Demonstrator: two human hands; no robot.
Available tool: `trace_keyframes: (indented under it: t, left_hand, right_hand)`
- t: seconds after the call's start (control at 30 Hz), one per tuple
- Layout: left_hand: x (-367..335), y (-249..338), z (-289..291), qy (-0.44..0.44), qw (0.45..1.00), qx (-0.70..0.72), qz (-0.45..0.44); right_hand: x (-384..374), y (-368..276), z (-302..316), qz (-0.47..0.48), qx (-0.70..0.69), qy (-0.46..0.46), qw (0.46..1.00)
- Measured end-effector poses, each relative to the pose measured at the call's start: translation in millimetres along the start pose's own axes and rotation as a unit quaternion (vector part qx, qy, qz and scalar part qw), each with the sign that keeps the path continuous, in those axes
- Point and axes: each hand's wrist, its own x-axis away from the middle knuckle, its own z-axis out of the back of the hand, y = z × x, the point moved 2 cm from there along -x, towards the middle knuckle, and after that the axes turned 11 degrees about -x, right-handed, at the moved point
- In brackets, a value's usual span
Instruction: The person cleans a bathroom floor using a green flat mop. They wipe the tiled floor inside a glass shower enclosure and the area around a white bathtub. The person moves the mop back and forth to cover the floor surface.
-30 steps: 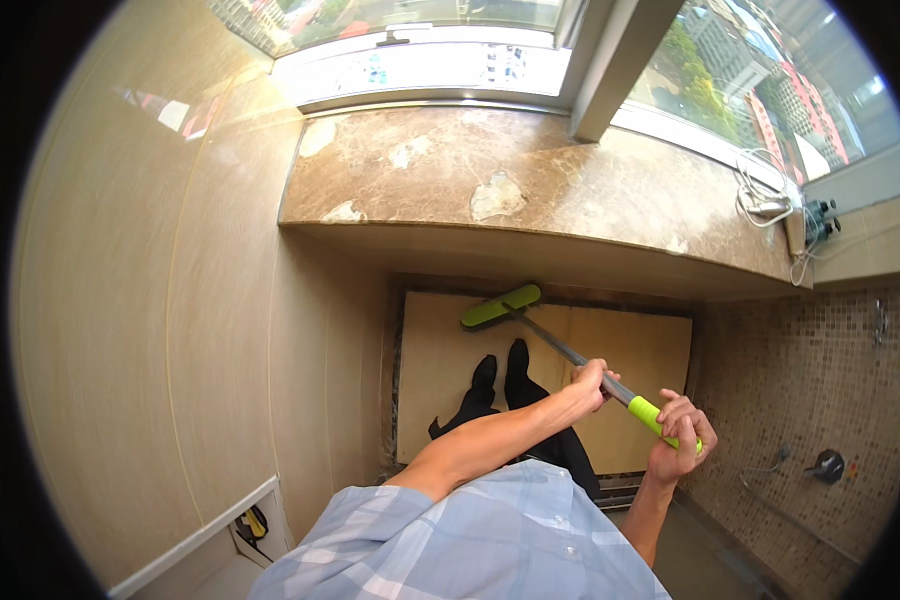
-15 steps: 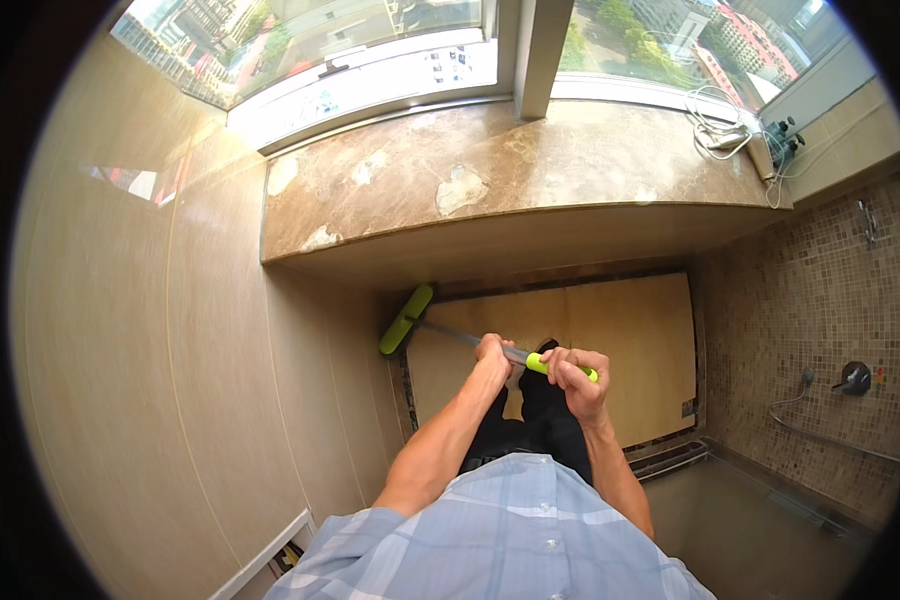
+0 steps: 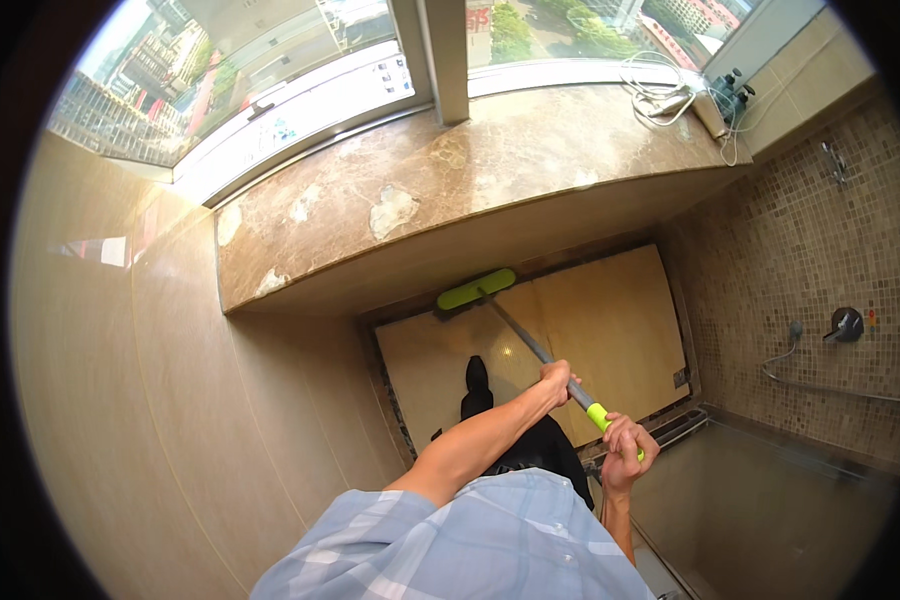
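Both my hands are closed around a long-handled floor brush (image 3: 517,332) with a grey pole. My left hand (image 3: 558,376) wraps the pole partway down, above the bright green grip (image 3: 598,415). Near the pole's end, my right hand (image 3: 630,446) is closed on that grip, covering much of it. The wide green brush head (image 3: 477,289) lies along the far edge of the tan floor panel (image 3: 610,320), by the base of the ledge. Its underside is hidden.
A stone-topped ledge (image 3: 510,150) with pale worn patches runs below the windows. On its right end lie a hair dryer (image 3: 708,113) with a white cord and dark bottles (image 3: 730,95). A mosaic wall (image 3: 790,240) with a shower mixer (image 3: 845,325) stands right. My black shoe (image 3: 477,372) is on the panel.
The brush head has moved right along the panel's far edge, from its left corner. Both hands have shifted right and nearer with the pole. My view has turned, and one shoe now shows.
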Motion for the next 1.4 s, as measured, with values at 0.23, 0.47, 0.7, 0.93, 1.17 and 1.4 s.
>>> trace_keyframes:
  t: [0.23, 0.47, 0.7, 0.93, 1.17, 1.4]
  left_hand:
    - [3.5, 12.5, -46.4, -0.118, 0.992, -0.035, -0.009]
    - [-1.2, 16.6, -2.0, -0.076, 0.996, 0.043, -0.027]
    - [24.0, 22.3, 53.9, -0.011, 0.994, 0.098, -0.044]
    - [-20.4, 15.5, 64.9, 0.039, 0.990, 0.134, 0.008]
    - [-20.5, 8.3, -26.9, 0.048, 0.998, 0.047, 0.016]
    - [-30.1, 4.4, -131.0, -0.089, 0.993, -0.074, 0.003]
  right_hand:
    - [-13.9, -4.5, 21.9, 0.032, 0.093, -0.035, 0.995]
    - [-26.1, -9.3, 4.1, 0.007, 0.038, -0.106, 0.994]
    - [-28.9, -3.0, -12.7, -0.039, -0.036, -0.171, 0.984]
    - [-33.1, 20.6, 11.8, -0.100, -0.076, -0.113, 0.986]
    - [-47.4, -3.1, 63.6, -0.055, -0.049, 0.023, 0.997]
    - [-54.8, -24.4, 97.8, 0.059, 0.120, -0.002, 0.991]
